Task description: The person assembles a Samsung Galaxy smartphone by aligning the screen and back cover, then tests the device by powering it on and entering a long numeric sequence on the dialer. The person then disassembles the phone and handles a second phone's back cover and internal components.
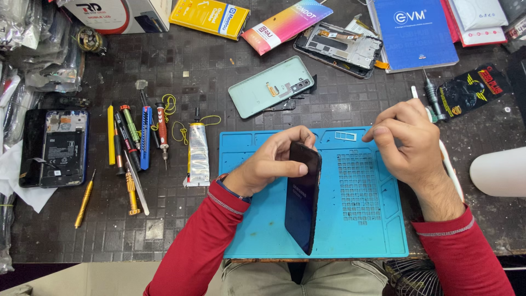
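Head view: your left hand [268,164] grips the dark phone [303,197] by its top edge, standing it tilted on the blue mat [252,230]. Your right hand [405,142], right of the grip, is curled shut around a white tool [450,167] (tip hidden); the mat's small compartments [359,183] look empty.

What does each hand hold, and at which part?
The left hand grips the black phone at its top end. The right hand seems to hold a white tool; grip place hidden.

My view: dark tiled desk [175,214] carrying blue work mat [257,230], screwdrivers [131,142], glue tube [198,156] — and mint back cover [268,87].
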